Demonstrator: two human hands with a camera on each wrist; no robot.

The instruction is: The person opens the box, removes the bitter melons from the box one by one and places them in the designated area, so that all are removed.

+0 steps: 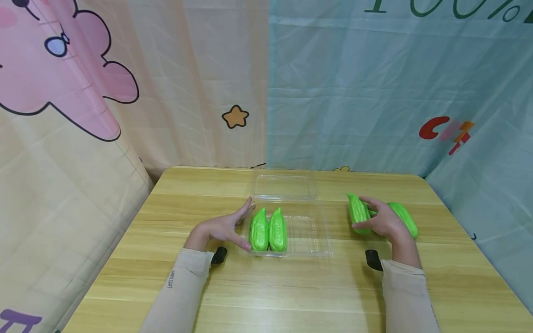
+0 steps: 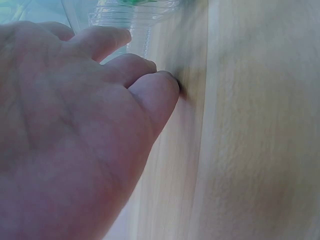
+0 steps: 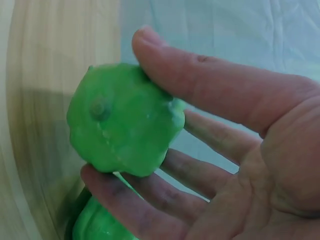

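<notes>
A clear plastic clamshell box (image 1: 309,233) lies with its lid (image 1: 284,186) folded back on the table. Two green toy bitter melons (image 1: 260,230) stand side by side in its left half, pointed tips away from me. My left hand (image 1: 225,228) is at the box's left wall, thumb by the near corner and fingers spread toward the far one. On the right, my right hand (image 1: 385,219) pinches another bitter melon (image 3: 125,120) between thumb and fingers; its stem end faces the right wrist camera. One more bitter melon (image 1: 403,218) lies beyond that hand, partly covered by it.
The wooden table (image 1: 291,291) ends at a far edge close behind the lid. Printed curtains (image 1: 200,92) hang behind it and along both sides. A black wrist camera (image 1: 373,260) sits at each cuff.
</notes>
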